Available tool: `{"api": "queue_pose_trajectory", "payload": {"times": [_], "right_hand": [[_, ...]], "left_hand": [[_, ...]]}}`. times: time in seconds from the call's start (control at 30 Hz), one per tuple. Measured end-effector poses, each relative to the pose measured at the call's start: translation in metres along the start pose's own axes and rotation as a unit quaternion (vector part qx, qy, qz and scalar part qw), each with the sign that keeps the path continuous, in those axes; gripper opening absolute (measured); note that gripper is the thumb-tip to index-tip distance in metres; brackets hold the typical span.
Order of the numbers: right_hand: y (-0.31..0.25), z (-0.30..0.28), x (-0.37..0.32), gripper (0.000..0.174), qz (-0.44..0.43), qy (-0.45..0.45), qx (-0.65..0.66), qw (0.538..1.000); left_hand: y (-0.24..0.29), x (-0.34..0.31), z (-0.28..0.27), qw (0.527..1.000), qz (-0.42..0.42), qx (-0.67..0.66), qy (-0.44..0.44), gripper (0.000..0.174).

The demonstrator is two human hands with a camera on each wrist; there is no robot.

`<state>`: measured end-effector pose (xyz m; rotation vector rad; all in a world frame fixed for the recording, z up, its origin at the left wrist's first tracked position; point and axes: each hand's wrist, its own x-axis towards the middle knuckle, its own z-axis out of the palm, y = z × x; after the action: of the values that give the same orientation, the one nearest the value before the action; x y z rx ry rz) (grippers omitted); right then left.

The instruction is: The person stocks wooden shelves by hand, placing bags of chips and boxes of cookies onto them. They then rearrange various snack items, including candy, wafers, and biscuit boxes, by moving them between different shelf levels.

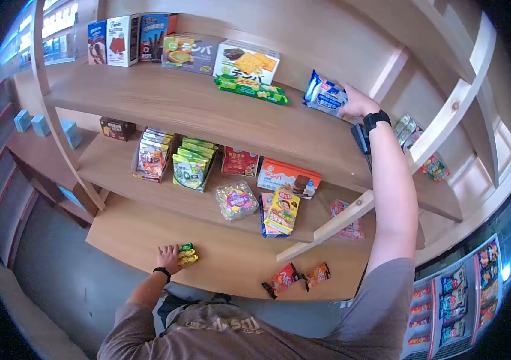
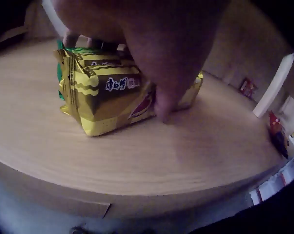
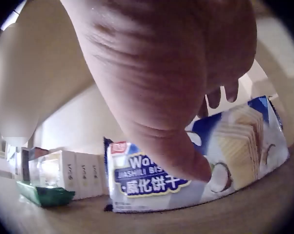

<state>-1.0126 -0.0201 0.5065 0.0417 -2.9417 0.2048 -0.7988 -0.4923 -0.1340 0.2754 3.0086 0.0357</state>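
On the upper shelf my right hand [image 1: 358, 103] holds a blue and white wafer packet [image 1: 325, 95], thumb across its front in the right wrist view, where the packet [image 3: 239, 146] stands on its long edge. My left hand [image 1: 169, 259] grips yellow packets [image 1: 188, 258] on the lowest board, with a green packet [image 1: 185, 246] beside them. From the left wrist, the thumb lies along the near side of a yellow packet [image 2: 108, 97] and the fingers reach over the far side.
Boxes [image 1: 189, 53] and a green packet [image 1: 251, 90] stand left of the wafer packet. The middle shelf holds bagged snacks [image 1: 194, 163], a clear tub [image 1: 236, 200] and a yellow box [image 1: 283, 211]. Red packets [image 1: 281, 281] lie near the board's front edge. A wooden post [image 1: 447, 126] stands right.
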Motion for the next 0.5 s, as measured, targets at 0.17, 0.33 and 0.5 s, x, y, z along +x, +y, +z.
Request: {"api": "queue_pose_trajectory", "payload": {"times": [0.17,0.33,0.5], "right_hand": [[-0.032,-0.013,-0.015,0.108,0.02,0.019,-0.246,0.969],[-0.02,-0.017,-0.011,0.094,-0.047,-0.025,-0.194,0.98],[-0.026,-0.019,-0.037,0.086,-0.048,0.032,-0.127,0.99]], "left_hand": [[-0.006,-0.012,-0.008,1.0,0.005,0.002,0.011,0.102],[-0.009,-0.013,-0.004,1.0,0.014,0.002,0.007,0.102],[-0.002,-0.017,-0.015,0.999,0.047,0.009,0.013,0.1]]}}
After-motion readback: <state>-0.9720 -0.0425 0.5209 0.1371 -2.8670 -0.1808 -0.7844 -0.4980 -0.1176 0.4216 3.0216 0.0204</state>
